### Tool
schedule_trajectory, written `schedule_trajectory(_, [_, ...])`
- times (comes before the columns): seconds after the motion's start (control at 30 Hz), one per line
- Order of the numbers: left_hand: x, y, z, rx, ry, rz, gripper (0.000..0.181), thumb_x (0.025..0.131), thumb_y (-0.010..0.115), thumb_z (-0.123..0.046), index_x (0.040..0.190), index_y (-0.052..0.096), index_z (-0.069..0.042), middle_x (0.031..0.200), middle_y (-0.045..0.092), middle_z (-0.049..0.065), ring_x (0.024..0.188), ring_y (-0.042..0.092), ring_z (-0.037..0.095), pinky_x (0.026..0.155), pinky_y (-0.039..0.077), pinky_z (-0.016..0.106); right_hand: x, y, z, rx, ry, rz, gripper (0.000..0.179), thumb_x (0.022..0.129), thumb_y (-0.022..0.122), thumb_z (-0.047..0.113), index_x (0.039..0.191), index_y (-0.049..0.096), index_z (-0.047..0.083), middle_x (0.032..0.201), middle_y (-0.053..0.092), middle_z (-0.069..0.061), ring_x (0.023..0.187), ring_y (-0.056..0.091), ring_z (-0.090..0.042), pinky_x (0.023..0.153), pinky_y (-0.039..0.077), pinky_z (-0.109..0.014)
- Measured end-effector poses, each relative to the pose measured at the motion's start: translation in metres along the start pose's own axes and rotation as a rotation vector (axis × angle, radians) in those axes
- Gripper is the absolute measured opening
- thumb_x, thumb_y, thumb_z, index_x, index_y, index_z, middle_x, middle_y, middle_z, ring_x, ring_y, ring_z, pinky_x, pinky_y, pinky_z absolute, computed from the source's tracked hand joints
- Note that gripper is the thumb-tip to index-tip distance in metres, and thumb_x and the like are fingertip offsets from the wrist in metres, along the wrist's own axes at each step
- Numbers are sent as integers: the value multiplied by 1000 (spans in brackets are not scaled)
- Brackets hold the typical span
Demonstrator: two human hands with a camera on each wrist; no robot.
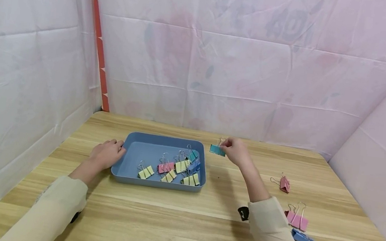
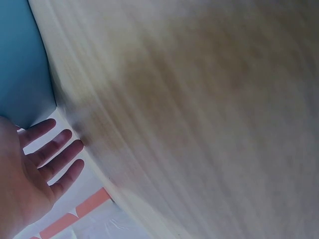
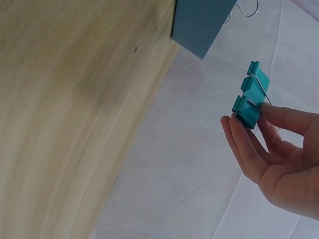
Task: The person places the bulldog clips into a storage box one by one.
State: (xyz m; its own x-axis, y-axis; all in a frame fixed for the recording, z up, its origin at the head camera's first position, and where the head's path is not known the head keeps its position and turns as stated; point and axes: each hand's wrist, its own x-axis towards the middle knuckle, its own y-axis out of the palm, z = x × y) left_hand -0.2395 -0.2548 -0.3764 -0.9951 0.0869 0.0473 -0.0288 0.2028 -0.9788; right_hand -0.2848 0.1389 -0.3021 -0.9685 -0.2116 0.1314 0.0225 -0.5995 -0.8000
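Note:
My right hand pinches a teal binder clip between thumb and fingers, just past the right wall of the blue tray. In the right wrist view the clip shows its wire handles, with the thumb on one side and fingertips on the other. At the tray's left wall rests my left hand, its fingers loosely extended in the left wrist view. Inside the tray, toward its right half, lie several yellow binder clips, a pink clip, a blue clip and another teal clip.
On the wooden table to the right lie a red-pink binder clip, a larger pink clip and a blue clip. White fabric walls in the table at the back and sides.

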Motion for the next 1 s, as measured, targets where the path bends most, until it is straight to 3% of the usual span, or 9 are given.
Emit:
schedule_trajectory(0.57, [1, -1, 1, -4, 7, 0, 51, 95, 32, -26, 130, 45, 8, 126, 45, 29, 113, 44, 44, 89, 36, 55, 6, 17, 23, 42, -60, -14, 13, 88, 60, 10, 87, 63, -3, 89, 63, -14, 82, 60, -28, 65, 48, -36])
schedule_trajectory(1.0, [0, -2, 0, -5, 6, 6, 50, 95, 32, -26, 130, 45, 8, 126, 45, 29, 113, 44, 44, 89, 37, 55, 12, 25, 39, 60, -53, 39, 14, 89, 58, 11, 91, 63, -1, 87, 62, -12, 73, 56, -22, 62, 47, -33])
